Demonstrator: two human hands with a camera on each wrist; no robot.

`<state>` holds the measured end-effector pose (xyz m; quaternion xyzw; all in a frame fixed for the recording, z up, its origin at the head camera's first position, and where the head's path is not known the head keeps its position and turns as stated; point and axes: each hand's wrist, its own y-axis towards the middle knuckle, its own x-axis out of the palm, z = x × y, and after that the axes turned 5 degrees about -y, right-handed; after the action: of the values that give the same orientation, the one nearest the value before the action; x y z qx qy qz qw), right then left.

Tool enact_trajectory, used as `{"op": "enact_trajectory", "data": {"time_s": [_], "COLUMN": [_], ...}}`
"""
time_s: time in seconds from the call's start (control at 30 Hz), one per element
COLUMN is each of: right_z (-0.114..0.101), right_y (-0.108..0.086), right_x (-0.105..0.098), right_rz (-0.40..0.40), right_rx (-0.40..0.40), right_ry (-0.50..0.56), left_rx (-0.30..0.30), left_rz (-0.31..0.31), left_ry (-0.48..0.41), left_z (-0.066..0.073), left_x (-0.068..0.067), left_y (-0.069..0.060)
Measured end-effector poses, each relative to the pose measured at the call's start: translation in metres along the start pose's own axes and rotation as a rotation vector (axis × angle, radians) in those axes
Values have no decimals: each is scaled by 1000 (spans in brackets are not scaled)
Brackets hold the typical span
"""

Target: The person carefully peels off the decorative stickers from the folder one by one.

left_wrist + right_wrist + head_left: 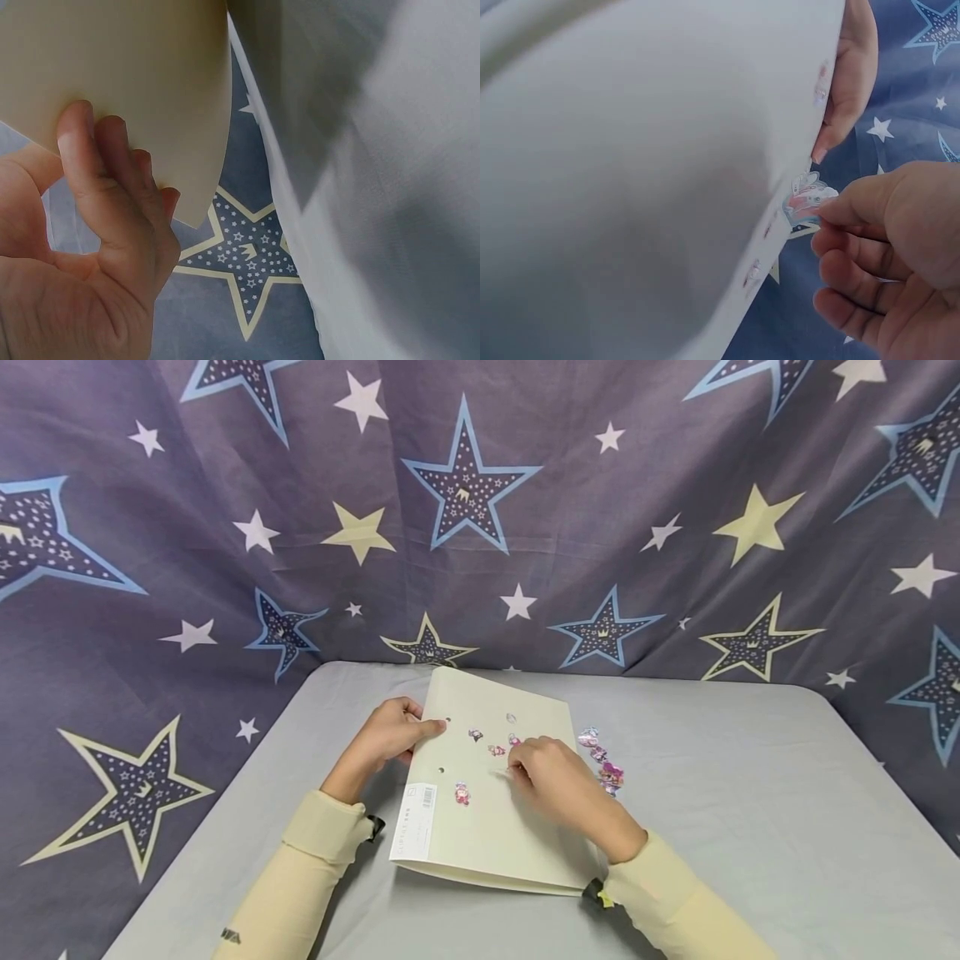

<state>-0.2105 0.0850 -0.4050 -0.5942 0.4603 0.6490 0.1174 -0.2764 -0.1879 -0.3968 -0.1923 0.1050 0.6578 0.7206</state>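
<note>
A cream file folder [495,835] stands tilted on the grey-covered table, its lower opening toward me. My left hand [386,735] grips its left edge, thumb on the front; in the left wrist view the fingers [105,180] lie against the other side. Between thumb and index finger, my right hand [885,255] pinches a small clear-edged sticker [808,201], pink and white, close to the folder's front. Several small colourful stickers are on the front, among them a pink one [462,793] low on the left and a pale one [511,718] higher up.
A cluster of shiny pink and purple stickers [611,775] lies by the folder's right edge. A white label [414,822] with a barcode covers the folder's lower left corner. Behind the table [750,777] hangs a star-patterned curtain [570,527].
</note>
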Motion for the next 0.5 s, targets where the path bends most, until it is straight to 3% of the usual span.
{"op": "enact_trajectory", "data": {"time_s": [0.5], "right_z": [27], "right_y": [1], "right_x": [-20], "right_rz": [32], "right_rx": [64], "right_ry": [22], "left_rx": [2], "left_rz": [-9], "left_ry": [-1], "left_z": [0], "left_x": [-1], "left_y": [0]}}
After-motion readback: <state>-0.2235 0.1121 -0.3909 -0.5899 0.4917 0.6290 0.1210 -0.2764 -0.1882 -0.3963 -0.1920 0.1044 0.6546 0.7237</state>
